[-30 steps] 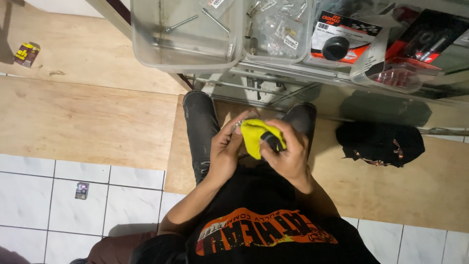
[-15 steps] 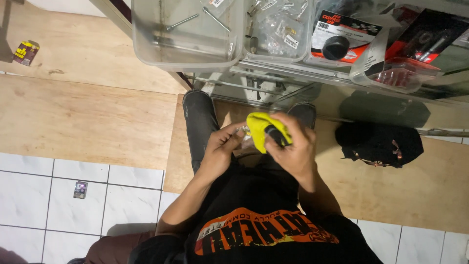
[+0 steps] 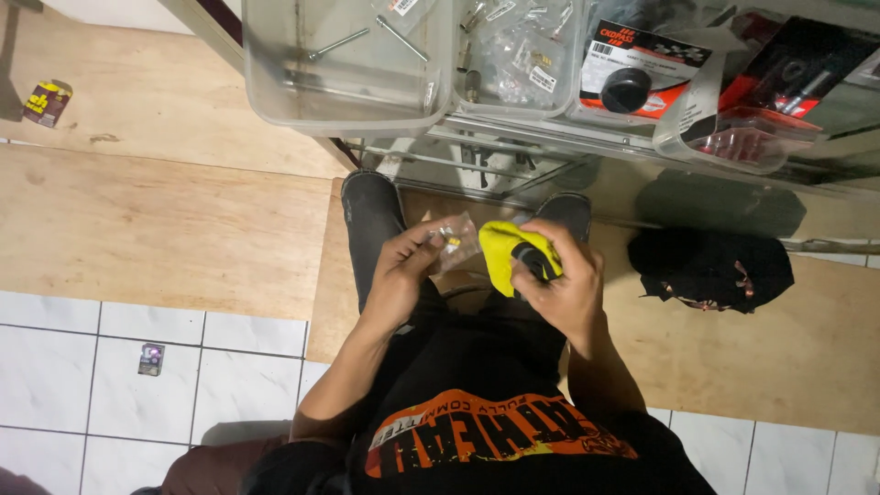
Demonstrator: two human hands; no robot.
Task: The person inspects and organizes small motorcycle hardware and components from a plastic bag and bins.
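Pale wooden boards (image 3: 147,229) cover the floor at the left and middle of the scene, stepping down to white tiles (image 3: 110,385) with dark joints along the near edge. At the far side stands a glass counter (image 3: 550,156) with a metal frame; on it rest a clear plastic tub (image 3: 348,64) holding long bolts, a second clear tub (image 3: 513,46) filled with small bagged fittings, and carded parts in red and black packs (image 3: 632,78). A dark bundle of cloth (image 3: 710,270) lies on the boards to the right, a small yellow and dark packet (image 3: 46,101) lies at the far left, and a little box (image 3: 151,359) sits on the tiles.

The person stands looking down past a black shirt with orange lettering, dark shoes (image 3: 371,206) just under the counter edge. The left hand (image 3: 403,275) pinches a small clear plastic bag (image 3: 456,240) with a tiny yellowish piece inside, fingers closed on its lower corner. The right hand (image 3: 564,284) is wrapped around a bright yellow cloth (image 3: 500,252) bunched over a black rounded part (image 3: 536,261). Bag and cloth sit just beside each other, in front of the waist, above the boards
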